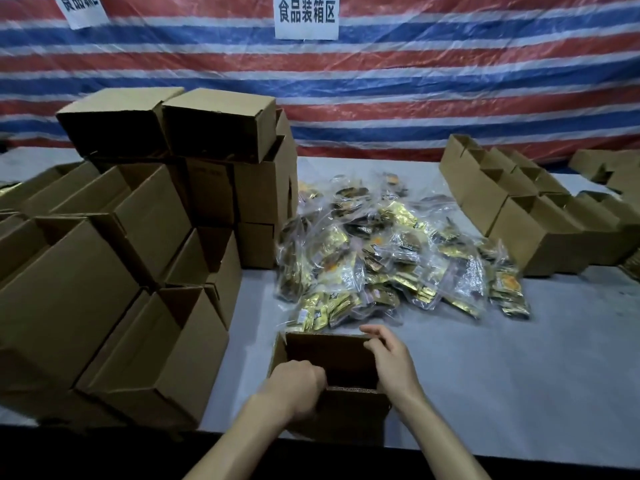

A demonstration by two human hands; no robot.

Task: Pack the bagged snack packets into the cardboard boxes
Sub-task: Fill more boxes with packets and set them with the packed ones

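A small open cardboard box point(332, 355) stands at the table's near edge, right in front of me. My left hand point(298, 382) grips its near left rim, fingers curled over the edge into the box. My right hand point(391, 358) holds the right wall, thumb and fingers hooked over the far right corner. The box's inside is dark and I cannot tell what it holds. Just beyond it lies a heap of clear bags of gold snack packets point(391, 251) in the middle of the table.
Open cardboard boxes point(145, 355) are stacked high on the left, some lying on their sides. More open boxes point(526, 216) stand in rows at the right. A striped red, white and blue tarp point(415, 81) hangs behind. The table top point(502, 368) is grey.
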